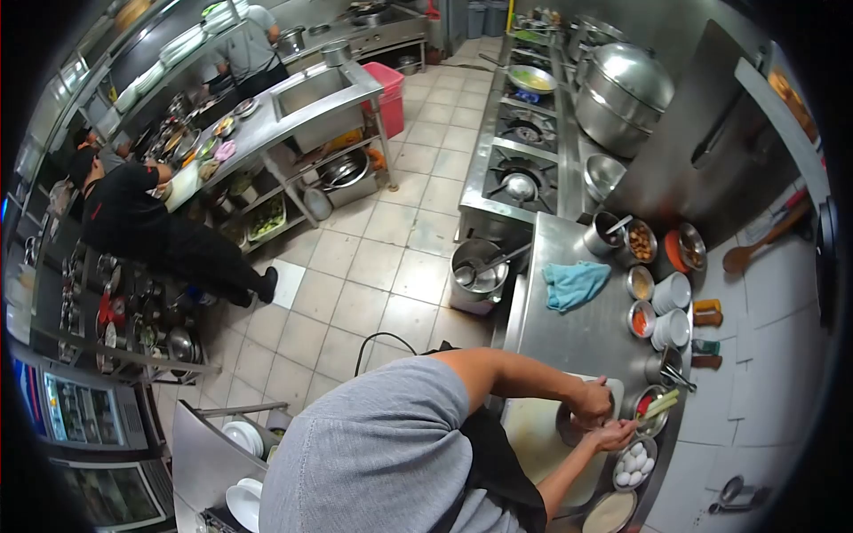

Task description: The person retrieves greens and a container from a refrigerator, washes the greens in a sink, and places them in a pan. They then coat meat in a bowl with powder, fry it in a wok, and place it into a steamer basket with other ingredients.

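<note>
Over a metal bowl (571, 425) on the white cutting board (533, 431), my left hand (590, 400) reaches down with its fingers bent; what it holds, if anything, is hidden. Just beside it, my right hand (613, 435) is turned partly palm up at the bowl's right edge, its fingers curled, contents too small to make out. A bowl of white eggs (633, 464) sits right of the board. Above the eggs stands a bowl with pale green stalks (657, 405) and something red. A round container of pale contents (609, 513) is at the bottom.
A blue cloth (575, 284) lies on the steel counter (560, 342). Small bowls and stacked white cups (672, 293) line the wall side. Gas burners (520, 182) and a large steamer (625, 93) stand farther off. A person in black (133, 209) works at the left counter, another person behind.
</note>
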`<state>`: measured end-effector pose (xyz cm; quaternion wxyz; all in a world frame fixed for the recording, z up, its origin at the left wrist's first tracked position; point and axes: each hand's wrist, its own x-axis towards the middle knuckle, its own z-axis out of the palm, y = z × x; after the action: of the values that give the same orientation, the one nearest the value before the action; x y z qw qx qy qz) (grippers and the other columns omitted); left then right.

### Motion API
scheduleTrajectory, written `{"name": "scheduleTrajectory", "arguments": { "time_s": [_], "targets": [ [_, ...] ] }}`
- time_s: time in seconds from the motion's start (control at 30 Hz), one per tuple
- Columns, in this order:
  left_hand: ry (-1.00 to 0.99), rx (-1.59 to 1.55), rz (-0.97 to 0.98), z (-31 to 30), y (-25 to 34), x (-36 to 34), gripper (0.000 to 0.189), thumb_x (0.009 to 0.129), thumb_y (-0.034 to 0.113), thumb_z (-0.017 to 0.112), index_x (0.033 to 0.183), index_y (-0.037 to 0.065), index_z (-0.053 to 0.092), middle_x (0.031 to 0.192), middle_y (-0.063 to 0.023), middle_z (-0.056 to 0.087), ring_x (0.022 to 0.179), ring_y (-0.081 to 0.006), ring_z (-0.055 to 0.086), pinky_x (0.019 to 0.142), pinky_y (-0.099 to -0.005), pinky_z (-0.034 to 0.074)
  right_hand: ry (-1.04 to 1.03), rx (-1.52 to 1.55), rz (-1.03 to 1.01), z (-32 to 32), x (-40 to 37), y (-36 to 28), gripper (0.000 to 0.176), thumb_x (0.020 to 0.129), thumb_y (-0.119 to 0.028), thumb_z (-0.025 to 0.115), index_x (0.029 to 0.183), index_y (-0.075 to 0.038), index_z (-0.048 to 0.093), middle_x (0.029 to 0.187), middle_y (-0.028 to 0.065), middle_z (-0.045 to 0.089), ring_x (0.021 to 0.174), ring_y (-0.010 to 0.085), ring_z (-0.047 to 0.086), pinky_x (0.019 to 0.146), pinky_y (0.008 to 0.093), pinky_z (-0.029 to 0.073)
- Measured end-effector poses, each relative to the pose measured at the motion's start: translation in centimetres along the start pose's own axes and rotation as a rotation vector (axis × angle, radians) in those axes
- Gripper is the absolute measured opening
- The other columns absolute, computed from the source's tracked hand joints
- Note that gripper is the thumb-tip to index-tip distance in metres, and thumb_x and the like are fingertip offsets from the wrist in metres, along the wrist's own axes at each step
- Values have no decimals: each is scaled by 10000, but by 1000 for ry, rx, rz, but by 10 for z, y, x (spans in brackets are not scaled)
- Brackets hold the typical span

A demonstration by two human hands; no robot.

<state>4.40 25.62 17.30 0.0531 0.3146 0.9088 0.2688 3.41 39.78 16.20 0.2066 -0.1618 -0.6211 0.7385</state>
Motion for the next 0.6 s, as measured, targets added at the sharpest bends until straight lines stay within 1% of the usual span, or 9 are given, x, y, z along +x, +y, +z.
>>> {"name": "scheduleTrajectory", "arguments": {
  "time_s": [0.1, 0.17, 0.2, 0.23, 0.3, 0.33, 0.43, 0.53, 0.6],
  "targets": [
    [82, 83, 77, 32, -18, 25, 366, 647, 364, 694, 883, 86, 671, 929, -86, 667, 1017, -386, 553, 923, -657, 370, 12, -25, -151, 8, -22, -12, 286, 961, -251, 516, 751, -59, 486, 687, -30, 364, 572, 69, 340, 436, 239, 186],
    [155, -148, -117, 34, -16, 32, 354, 669, 357, 678, 891, 81, 673, 912, -96, 668, 1021, -369, 553, 843, -668, 414, -81, -79, -215, 7, -38, -32, 266, 951, -246, 528, 791, -34, 508, 675, -40, 348, 577, 67, 326, 458, 220, 229],
    [155, -265, -158, 0, 0, 16, 331, 693, 298, 684, 923, 61, 656, 920, -127, 666, 1006, -340, 585, 803, -571, 478, -346, -328, -155, -33, 2, 1, 254, 921, -225, 527, 899, 22, 583, 825, 63, 522, 770, 191, 522, 672, 294, 425],
    [146, -281, -139, -11, 0, 13, 331, 693, 298, 684, 923, 61, 656, 920, -127, 666, 1006, -340, 585, 803, -571, 478, -326, -345, -158, -33, -7, -7, 254, 921, -225, 527, 899, 22, 583, 825, 63, 522, 770, 191, 522, 672, 294, 425],
    [153, -864, -173, -18, 5, 16, 334, 711, 244, 696, 966, 39, 629, 959, -156, 668, 987, -318, 620, 806, -451, 502, -563, -332, -614, -11, -50, -48, 313, 918, -192, 527, 1094, 56, 601, 1059, 130, 580, 970, 244, 578, 816, 325, 475],
    [157, -822, -154, -12, 4, 23, 426, 698, 189, 730, 1069, 30, 595, 1001, -163, 667, 984, -290, 642, 801, -377, 506, -585, -641, -798, -17, -56, -59, 415, 918, -145, 532, 1279, 58, 524, 1264, 186, 539, 1149, 278, 545, 967, 358, 444],
    [144, -847, -91, -19, 9, 10, 531, 682, 174, 749, 1159, 30, 566, 1032, -161, 659, 1012, -287, 635, 818, -374, 507, -573, -903, -521, -72, -14, -4, 419, 934, -103, 523, 1319, 56, 484, 1322, 214, 519, 1161, 282, 544, 989, 372, 434],
    [288, -911, -45, -37, -16, -24, 574, 725, 169, 752, 1238, 31, 534, 1088, -178, 640, 1025, -265, 633, 839, -362, 511, -126, -509, -166, -73, -17, 5, 377, 903, 30, 474, 1277, 71, 503, 1264, 221, 544, 1087, 293, 595, 989, 371, 446],
    [324, -958, -2, -64, -63, -71, 494, 810, 192, 724, 1241, 31, 544, 1050, -162, 651, 992, -224, 639, 829, -353, 512, -136, -215, -107, -95, -5, 16, 342, 914, -91, 548, 1222, 57, 541, 1216, 178, 581, 1145, 284, 540, 1021, 404, 395]
  ]
}}
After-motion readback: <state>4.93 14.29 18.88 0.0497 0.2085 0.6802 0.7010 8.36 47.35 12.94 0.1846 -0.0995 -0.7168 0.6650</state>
